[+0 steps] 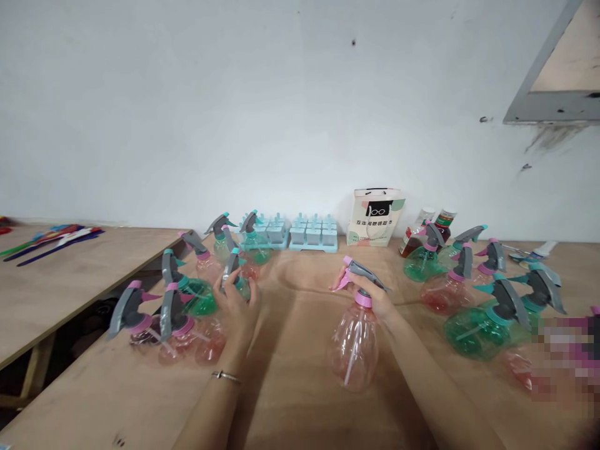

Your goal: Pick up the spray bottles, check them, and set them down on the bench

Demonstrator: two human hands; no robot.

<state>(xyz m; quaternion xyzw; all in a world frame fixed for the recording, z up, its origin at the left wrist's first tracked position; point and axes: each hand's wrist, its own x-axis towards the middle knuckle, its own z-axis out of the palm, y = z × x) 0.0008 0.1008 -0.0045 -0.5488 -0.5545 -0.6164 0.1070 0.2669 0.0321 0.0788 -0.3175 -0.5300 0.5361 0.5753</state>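
My right hand [375,299] grips the grey and pink trigger head of a clear pink spray bottle [354,344] that stands in the middle of the wooden table [290,400]. My left hand [238,300] is wrapped round a small bottle with a grey trigger and teal collar [233,270] at the edge of the left group of bottles. A thin bracelet sits on my left wrist.
Several pink and green spray bottles [173,315] crowd the left side, and several more [482,319] stand on the right. Light blue ice-pop moulds [313,234], a small paper bag [375,217] and two dark bottles [434,228] line the wall. A second table [56,281] stands left across a gap.
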